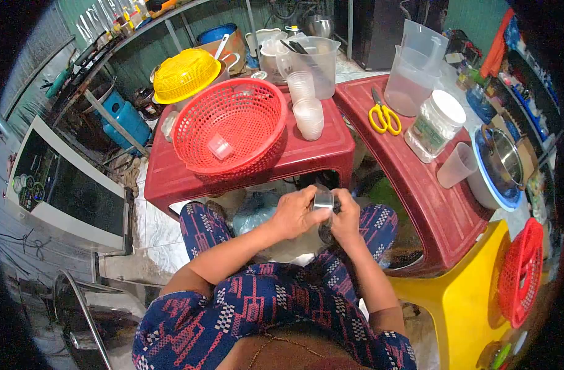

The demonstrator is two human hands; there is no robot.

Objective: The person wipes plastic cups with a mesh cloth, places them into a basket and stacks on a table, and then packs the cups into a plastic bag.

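Observation:
Over my lap, my left hand and my right hand are closed round a small clear cup-like container from both sides. Something dark shows below it between the hands, too unclear to name. Just ahead, a red perforated basket rests on a red stool, with a small pale piece inside. Stacked clear plastic cups stand to the right of the basket.
Yellow scissors, a white-lidded jar, a clear cup and a measuring jug are on the right red stool. A yellow stool holds a red basket. A yellow basket lies upturned behind.

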